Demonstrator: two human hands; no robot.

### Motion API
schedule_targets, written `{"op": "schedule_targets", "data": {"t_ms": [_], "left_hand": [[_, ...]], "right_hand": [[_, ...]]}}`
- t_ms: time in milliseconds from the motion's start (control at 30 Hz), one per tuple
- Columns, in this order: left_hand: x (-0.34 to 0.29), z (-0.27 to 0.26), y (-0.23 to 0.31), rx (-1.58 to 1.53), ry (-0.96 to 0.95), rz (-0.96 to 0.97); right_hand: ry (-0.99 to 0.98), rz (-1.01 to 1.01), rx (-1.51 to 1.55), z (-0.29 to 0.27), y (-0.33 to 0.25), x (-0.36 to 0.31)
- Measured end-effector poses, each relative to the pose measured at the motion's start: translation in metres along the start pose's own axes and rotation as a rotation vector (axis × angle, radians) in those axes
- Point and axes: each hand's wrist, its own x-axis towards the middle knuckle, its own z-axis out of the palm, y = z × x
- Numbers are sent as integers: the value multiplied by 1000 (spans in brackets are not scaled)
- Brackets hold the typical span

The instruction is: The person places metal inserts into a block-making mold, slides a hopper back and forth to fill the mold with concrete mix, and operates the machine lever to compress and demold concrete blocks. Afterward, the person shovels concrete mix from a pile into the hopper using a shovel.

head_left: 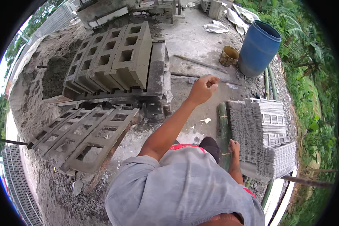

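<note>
My left hand [204, 89] is held out in front of my body above the concrete floor, fingers loosely curled, a gap showing beside the thumb and nothing visible in it. Low at my right side hangs my right hand [234, 147], its fingers folded in, with nothing seen in them. Beside it stands a tall stack of thin grey plates [248, 128] with rectangular cut-outs. To the left, a row of grey hollow concrete blocks [133, 62] rests on a dark metal stand [159, 67]. Nearer me, flat grey plates with rectangular holes [98, 141] lean at a slant.
A blue plastic drum [258, 51] and a dirty yellowish bucket [229, 56] stand far right. Long sticks [201, 63] lie across the floor. Green bamboo poles [223, 132] run beside the plate stack. A sand heap [30, 86] lies left; plants [309, 75] border the right.
</note>
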Motion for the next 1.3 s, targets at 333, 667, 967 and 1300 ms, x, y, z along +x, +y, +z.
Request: {"op": "schedule_targets", "data": {"t_ms": [333,667,967,1300], "left_hand": [[87,-106,-25,-56,775,-28],[123,-187,75,11,1387,454],[-24,-316,6,-70,1923,-36],[-107,-449,-171,-364,1948,-238]], "right_hand": [[-734,-4,123,130,-201,250],[-1181,-250,93,258,-458,371],[-1743,-517,320,426,-770,271],[-1921,-237,-244,637,-880,123]]}}
